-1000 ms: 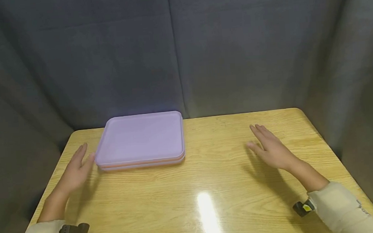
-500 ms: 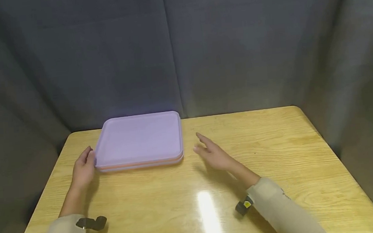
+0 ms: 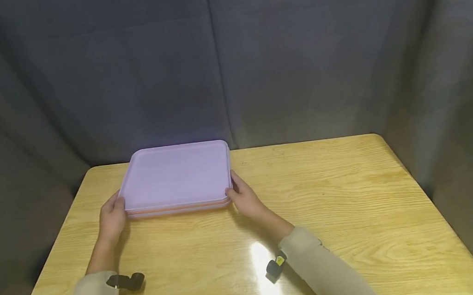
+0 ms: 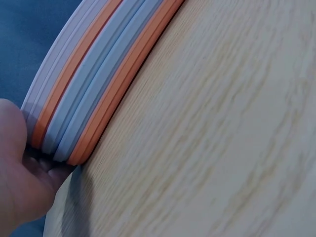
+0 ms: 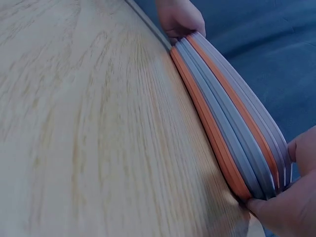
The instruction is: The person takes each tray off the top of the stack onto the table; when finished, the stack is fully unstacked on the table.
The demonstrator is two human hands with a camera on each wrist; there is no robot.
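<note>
Tray stack (image 3: 176, 177) flat, long axis left-right, seemingly gripped both ends.

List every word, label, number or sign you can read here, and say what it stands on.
None can be read.
The yellow tag on the right wrist strap: too small to tell whether it bears print.
The stack of lilac and orange plastic trays, the wooden table and the grey cloth backdrop: no text shows.

No text, label, brand, number or sign can be read anywhere in these views. The small yellow tag on the black wrist-worn device (image 3: 276, 264) at the right sleeve is too small to show any writing.
</note>
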